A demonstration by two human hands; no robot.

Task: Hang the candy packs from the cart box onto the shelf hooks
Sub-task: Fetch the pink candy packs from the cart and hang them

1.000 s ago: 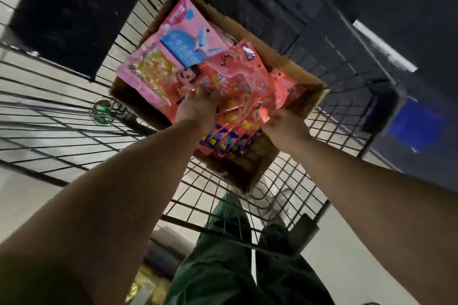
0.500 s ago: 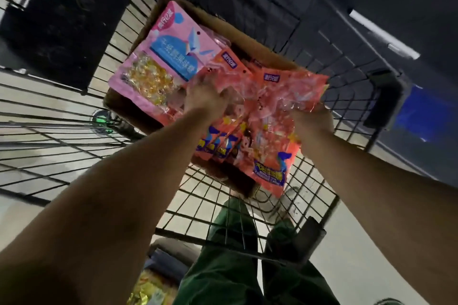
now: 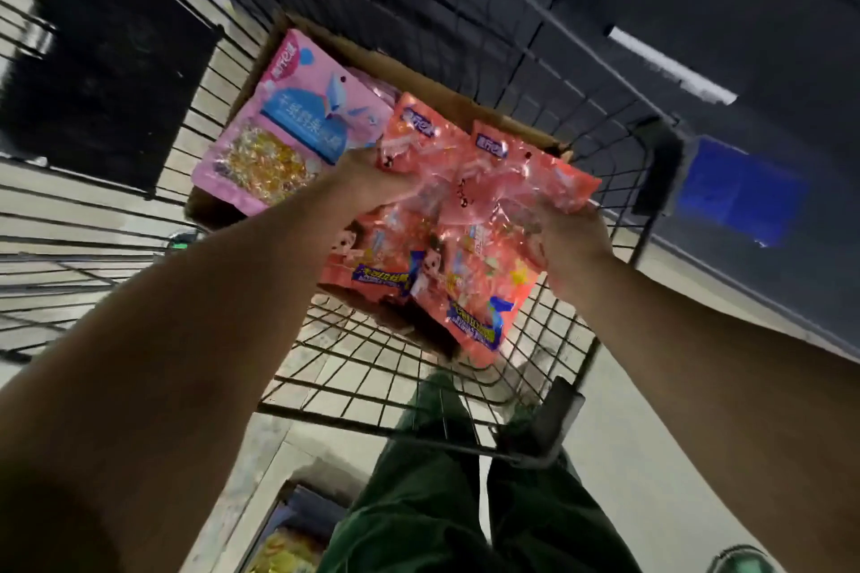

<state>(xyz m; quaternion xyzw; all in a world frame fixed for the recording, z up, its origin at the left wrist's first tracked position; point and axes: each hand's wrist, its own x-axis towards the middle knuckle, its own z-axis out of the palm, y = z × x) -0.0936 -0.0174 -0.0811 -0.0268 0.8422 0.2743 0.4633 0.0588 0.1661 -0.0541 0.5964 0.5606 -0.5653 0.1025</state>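
Black wire shopping cart point(image 3: 353, 368) under me carries an open brown cardboard box point(image 3: 446, 100). My left hand point(image 3: 367, 179) and right hand point(image 3: 565, 237) each grip shiny red-orange candy packs point(image 3: 470, 200) above it; a pink candy bag point(image 3: 298, 126) lies inside.

We log a wire cart point(image 3: 419, 368) seen from above; inside it, toward twelve o'clock, a cardboard box point(image 3: 446, 100); at the box's ten o'clock corner lies a pink candy pack point(image 3: 298, 126) with a blue panel. Our left hand point(image 3: 372, 181) and right hand point(image 3: 570, 242) both grip a bunch of orange-red candy packs point(image 3: 470, 219) over the box's four o'clock side; the lowest pack overhangs the cart floor. At six o'clock, green trousers point(image 3: 446, 502).
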